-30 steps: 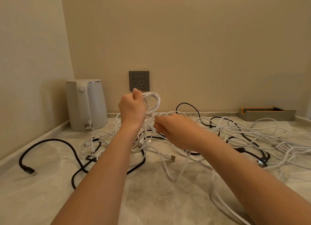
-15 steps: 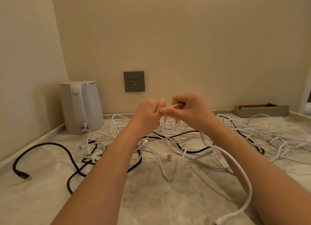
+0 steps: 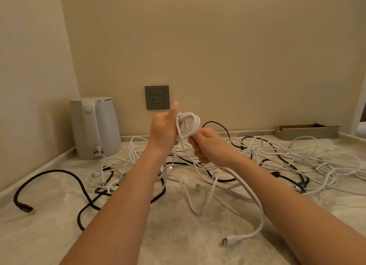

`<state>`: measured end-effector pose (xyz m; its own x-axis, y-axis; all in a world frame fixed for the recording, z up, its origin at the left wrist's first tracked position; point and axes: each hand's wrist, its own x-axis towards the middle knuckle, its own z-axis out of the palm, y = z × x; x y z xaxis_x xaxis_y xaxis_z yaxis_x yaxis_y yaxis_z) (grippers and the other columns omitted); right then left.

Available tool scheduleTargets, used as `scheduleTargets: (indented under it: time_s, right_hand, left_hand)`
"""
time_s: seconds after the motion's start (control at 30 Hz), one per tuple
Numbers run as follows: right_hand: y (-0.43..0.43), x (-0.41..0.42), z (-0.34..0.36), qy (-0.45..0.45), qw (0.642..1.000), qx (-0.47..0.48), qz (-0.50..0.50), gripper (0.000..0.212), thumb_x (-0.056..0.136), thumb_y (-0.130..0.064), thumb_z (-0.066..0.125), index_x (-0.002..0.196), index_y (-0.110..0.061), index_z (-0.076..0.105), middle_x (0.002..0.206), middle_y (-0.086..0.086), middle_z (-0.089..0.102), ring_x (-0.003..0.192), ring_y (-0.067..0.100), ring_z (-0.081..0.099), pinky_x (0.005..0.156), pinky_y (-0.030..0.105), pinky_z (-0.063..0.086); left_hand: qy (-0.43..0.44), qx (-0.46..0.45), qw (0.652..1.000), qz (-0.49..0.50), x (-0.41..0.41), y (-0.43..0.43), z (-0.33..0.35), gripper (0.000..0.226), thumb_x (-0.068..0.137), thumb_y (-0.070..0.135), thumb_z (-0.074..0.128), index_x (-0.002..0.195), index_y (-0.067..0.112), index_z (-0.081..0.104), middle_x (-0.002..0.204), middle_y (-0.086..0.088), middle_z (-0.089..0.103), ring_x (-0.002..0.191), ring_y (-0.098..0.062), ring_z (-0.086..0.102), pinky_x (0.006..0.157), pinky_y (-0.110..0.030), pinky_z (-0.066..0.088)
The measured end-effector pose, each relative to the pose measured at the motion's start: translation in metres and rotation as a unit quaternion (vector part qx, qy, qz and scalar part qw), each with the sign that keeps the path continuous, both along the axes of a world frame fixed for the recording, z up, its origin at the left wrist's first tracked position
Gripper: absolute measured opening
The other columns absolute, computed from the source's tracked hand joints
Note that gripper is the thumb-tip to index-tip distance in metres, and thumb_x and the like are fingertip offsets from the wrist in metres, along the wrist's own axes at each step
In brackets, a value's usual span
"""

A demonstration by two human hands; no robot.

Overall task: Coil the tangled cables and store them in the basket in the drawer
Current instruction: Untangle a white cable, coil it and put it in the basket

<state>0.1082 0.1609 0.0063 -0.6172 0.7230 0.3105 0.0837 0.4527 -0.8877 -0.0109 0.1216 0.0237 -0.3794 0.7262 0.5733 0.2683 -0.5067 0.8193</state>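
Observation:
My left hand [image 3: 163, 131] holds a small coil of white cable [image 3: 189, 126] up above the counter, thumb raised. My right hand [image 3: 210, 147] grips the same white cable just below the coil. The loose tail of that cable [image 3: 255, 201] runs under my right forearm and ends in a white plug [image 3: 229, 241] lying on the marble. A tangle of white cables [image 3: 316, 165] and black cables [image 3: 65, 177] spreads over the counter behind and beside my hands. No basket or drawer is in view.
A white electric kettle [image 3: 95, 128] stands in the left corner. A grey wall socket [image 3: 157, 97] sits behind my hands. A grey and orange tray [image 3: 307, 131] lies at the back right. The marble counter [image 3: 39, 235] meets walls at the left and back.
Both hands rose with the cable. The loops in my left hand have gathered into a fuller coil, and the white plug end has been drawn in across the counter.

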Motion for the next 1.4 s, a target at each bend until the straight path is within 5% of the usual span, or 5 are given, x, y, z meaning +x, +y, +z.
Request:
scheduleTargets:
  time_s: [0.33, 0.5, 0.7, 1.1, 1.4]
  right_hand:
    - [-0.041, 0.002, 0.018, -0.344, 0.888, 0.303, 0.029, 0.037, 0.102, -0.029, 0.035, 0.076, -0.014, 0.057, 0.067, -0.001, 0.053, 0.059, 0.011, 0.047, 0.054, 0.021, 0.036]
    - [-0.034, 0.01, 0.026, -0.227, 0.868, 0.437, -0.061, 0.04, 0.099, -0.034, 0.043, 0.065, -0.014, 0.051, 0.055, -0.002, 0.046, 0.053, 0.017, 0.043, 0.057, 0.034, 0.036]
    - [-0.009, 0.022, 0.025, -0.085, 0.919, 0.372, -0.1, 0.032, 0.088, -0.037, 0.061, 0.058, -0.029, 0.052, 0.048, -0.012, 0.043, 0.045, 0.004, 0.035, 0.049, 0.02, 0.028]
    - [0.018, 0.027, 0.013, 0.032, 0.985, 0.138, -0.097, 0.048, 0.098, -0.03, 0.046, 0.079, 0.013, 0.054, 0.052, -0.001, 0.035, 0.042, 0.005, 0.026, 0.046, 0.025, 0.024]
    - [-0.021, 0.001, 0.011, -0.26, 0.922, 0.285, -0.029, 0.025, 0.101, -0.021, 0.037, 0.079, -0.017, 0.049, 0.068, -0.009, 0.045, 0.062, 0.008, 0.042, 0.057, 0.025, 0.033]
  left_hand:
    - [0.119, 0.015, 0.949, 0.292, -0.022, -0.002, -0.006, 0.058, 0.103, 0.031, 0.035, 0.055, 0.002, 0.052, 0.052, -0.01, 0.05, 0.049, -0.02, 0.043, 0.05, -0.034, 0.033]
    - [0.262, -0.005, 0.917, 0.299, -0.023, -0.002, -0.008, 0.056, 0.103, 0.03, 0.034, 0.048, 0.016, 0.037, 0.047, 0.001, 0.038, 0.046, -0.014, 0.036, 0.046, -0.032, 0.022]
    - [0.347, 0.016, 0.934, 0.084, -0.008, 0.006, -0.011, 0.055, 0.103, 0.028, 0.036, 0.049, 0.018, 0.044, 0.045, 0.004, 0.039, 0.044, -0.011, 0.036, 0.048, -0.028, 0.028]
    - [0.074, 0.017, 0.99, -0.115, 0.021, -0.003, -0.003, 0.065, 0.097, 0.03, 0.041, 0.034, 0.021, 0.052, 0.036, 0.01, 0.043, 0.034, -0.003, 0.037, 0.043, -0.015, 0.033]
    - [-0.011, 0.044, 0.986, 0.16, -0.008, 0.006, -0.007, 0.057, 0.1, 0.03, 0.044, 0.06, -0.009, 0.058, 0.053, -0.011, 0.05, 0.054, -0.021, 0.044, 0.057, -0.031, 0.035]
